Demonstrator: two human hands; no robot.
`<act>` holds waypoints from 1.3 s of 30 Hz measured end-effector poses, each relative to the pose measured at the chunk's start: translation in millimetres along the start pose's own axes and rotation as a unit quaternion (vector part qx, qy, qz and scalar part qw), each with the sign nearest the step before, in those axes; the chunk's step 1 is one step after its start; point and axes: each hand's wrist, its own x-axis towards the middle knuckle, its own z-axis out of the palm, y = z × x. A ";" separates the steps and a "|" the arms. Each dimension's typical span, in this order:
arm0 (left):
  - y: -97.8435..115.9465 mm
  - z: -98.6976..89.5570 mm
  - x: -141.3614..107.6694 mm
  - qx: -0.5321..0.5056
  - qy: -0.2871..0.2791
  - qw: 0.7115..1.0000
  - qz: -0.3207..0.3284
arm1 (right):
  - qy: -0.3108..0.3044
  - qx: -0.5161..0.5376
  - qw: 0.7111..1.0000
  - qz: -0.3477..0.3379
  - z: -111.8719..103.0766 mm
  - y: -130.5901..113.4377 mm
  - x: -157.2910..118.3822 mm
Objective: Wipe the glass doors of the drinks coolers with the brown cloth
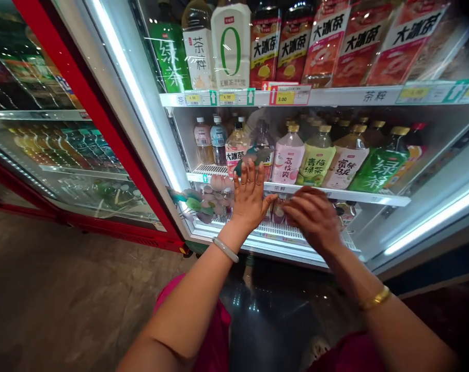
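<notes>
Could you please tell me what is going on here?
A person's left hand is spread partly over a leaf decal, seemingly against the glass front of a drinks cooler. The right hand is close by, blurred; whether it touches the glass is unclear. Bottles stand on shelves behind.

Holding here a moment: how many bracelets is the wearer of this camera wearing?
2: a pale bracelet around the wrist of the left hand, and a gold bracelet around the wrist of the right hand. No others show.
</notes>
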 end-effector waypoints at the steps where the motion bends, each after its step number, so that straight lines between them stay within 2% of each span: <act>1: -2.7 -3.3 2.2 0.001 0.003 1.000 -0.002 | 0.033 -0.005 0.999 0.035 -6.3 11.7 4.6; 4: -10.3 -12.1 11.6 0.001 0.013 1.000 -0.011 | 0.180 -0.044 0.967 0.173 -22.3 47.8 43.2; 5: -12.3 -14.3 15.4 0.001 0.015 1.000 -0.015 | 0.208 -0.052 0.958 0.191 -24.0 54.3 62.4; 6: -13.9 -16.3 19.3 0.000 0.017 1.000 -0.021 | 0.225 -0.056 0.954 0.192 -23.4 56.4 82.6; 8: -15.9 -19.7 26.6 -0.002 0.021 0.999 -0.034 | 0.230 -0.055 0.960 0.148 -15.3 47.2 119.5; 11: -18.2 -24.6 34.2 -0.006 0.034 0.999 -0.039 | 0.191 -0.042 0.979 0.059 5.9 14.4 145.5; 13: -21.0 -27.9 35.7 -0.007 0.034 0.999 -0.033 | 0.131 -0.041 0.990 0.006 18.1 -5.0 136.7; 15: -24.6 -30.2 34.8 -0.006 0.024 0.999 -0.024 | 0.087 -0.040 0.995 -0.020 23.8 -11.7 114.0; 17: -27.8 -31.3 32.8 -0.004 0.010 1.000 -0.016 | 0.078 -0.034 0.996 -0.033 22.0 -3.6 92.6; 19: -29.2 -31.6 31.4 -0.007 0.004 1.000 -0.014 | 0.083 -0.037 0.994 -0.059 15.0 13.4 87.2; 22: -27.5 -32.6 32.1 -0.019 0.007 1.000 -0.019 | 0.167 -0.051 0.984 -0.036 5.1 33.5 118.2; 25: -24.2 -35.6 36.1 -0.031 0.015 0.999 -0.026 | 0.232 -0.036 0.971 0.037 7.6 29.0 166.9; 28: -23.2 -39.7 40.7 -0.038 0.027 0.998 -0.036 | 0.195 -0.014 0.980 0.037 21.1 4.8 187.2; 30: -24.3 -42.2 42.7 -0.043 0.039 0.997 -0.046 | 0.131 -0.013 0.991 0.012 30.1 -11.9 175.8; 33: -26.0 -45.3 43.5 -0.051 0.045 0.996 -0.049 | 0.073 -0.030 0.997 -0.021 36.4 -21.8 135.6; 36: -24.6 -47.9 42.8 -0.046 0.026 0.997 -0.057 | 0.051 -0.047 0.996 -0.047 32.8 -6.8 99.8; 37: -23.5 -48.5 42.5 -0.044 0.020 0.997 -0.060 | 0.053 -0.040 0.997 -0.037 30.2 2.1 94.9; 39: -21.2 -49.1 42.0 -0.042 0.016 0.997 -0.064 | 0.067 0.004 0.997 0.030 24.2 20.7 100.0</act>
